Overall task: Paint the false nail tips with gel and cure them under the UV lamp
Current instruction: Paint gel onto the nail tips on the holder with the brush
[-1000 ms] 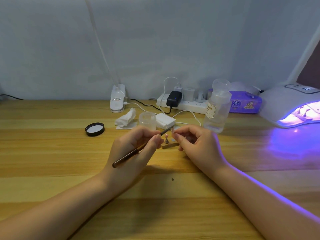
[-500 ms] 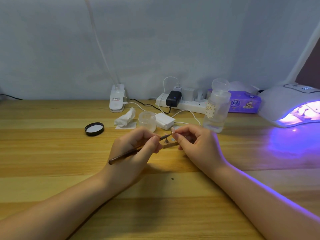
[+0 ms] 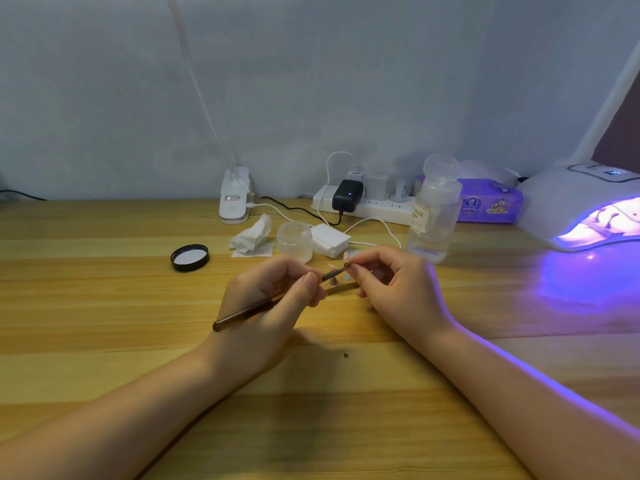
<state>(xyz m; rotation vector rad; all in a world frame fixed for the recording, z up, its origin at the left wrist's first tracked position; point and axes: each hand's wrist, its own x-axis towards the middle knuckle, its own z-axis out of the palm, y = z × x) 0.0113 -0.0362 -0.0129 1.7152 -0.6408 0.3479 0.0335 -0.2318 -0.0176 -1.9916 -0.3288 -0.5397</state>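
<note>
We saw the left hand (image 3: 273, 299) curled round a dark brush (image 3: 263, 306), held like a pen with the handle trailing back toward the wrist and the bristle end reaching to the right; the right hand (image 3: 391, 289) pinched a false nail tip (image 3: 345, 260) between thumb and fingertips, raised just above the counter (image 3: 104, 341); the brush tip met the nail tip, so we judged the painting stroke to be the step in hand. Below the two hands a small stand (image 3: 341, 289) lay on the counter with what looked like further tips on it, though they were too small for us to count. An open clear jar (image 3: 295, 242) stood just behind the hands, its black lid (image 3: 189, 258) well apart to the left; whether the jar held the gel we could not tell. The UV lamp (image 3: 585, 209) sat at the far right, lit and casting violet over the wood.

To do the stroke well, we thought both wrists should stay planted on the counter for steadiness; the brush should carry little gel and move in one direction along the tip, laying a thin even coat; the pinch should keep to the edges so no finger touches wet gel; the painted tip should then travel level to the lamp.
</note>
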